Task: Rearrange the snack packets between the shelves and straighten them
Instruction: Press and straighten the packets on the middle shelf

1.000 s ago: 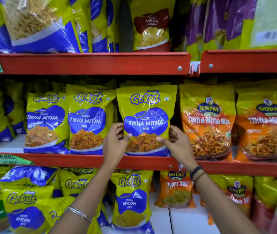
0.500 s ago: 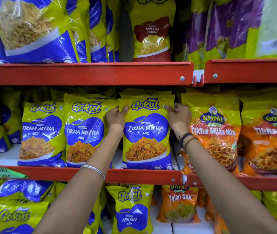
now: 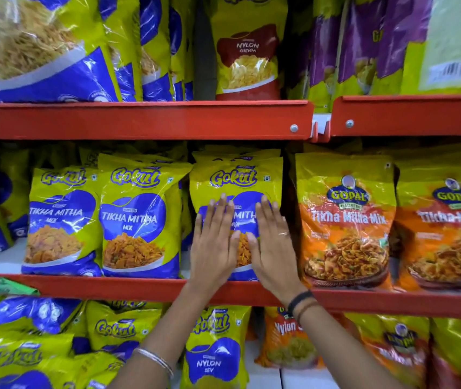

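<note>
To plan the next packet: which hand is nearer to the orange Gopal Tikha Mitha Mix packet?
Right. The right hand lies flat just beside the Gopal packet; the left hand is further left, on the Gokul packet.

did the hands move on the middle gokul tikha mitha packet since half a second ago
Yes. The left hand and right hand went from the packet's top corners down to its front, nearer the red shelf lip.

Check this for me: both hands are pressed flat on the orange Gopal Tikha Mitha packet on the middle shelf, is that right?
Not quite. In the head view the left hand and right hand are pressed flat on the yellow and blue Gokul Tikha Mitha packet on the middle shelf. The orange Gopal packet stands just to its right, untouched.
</note>
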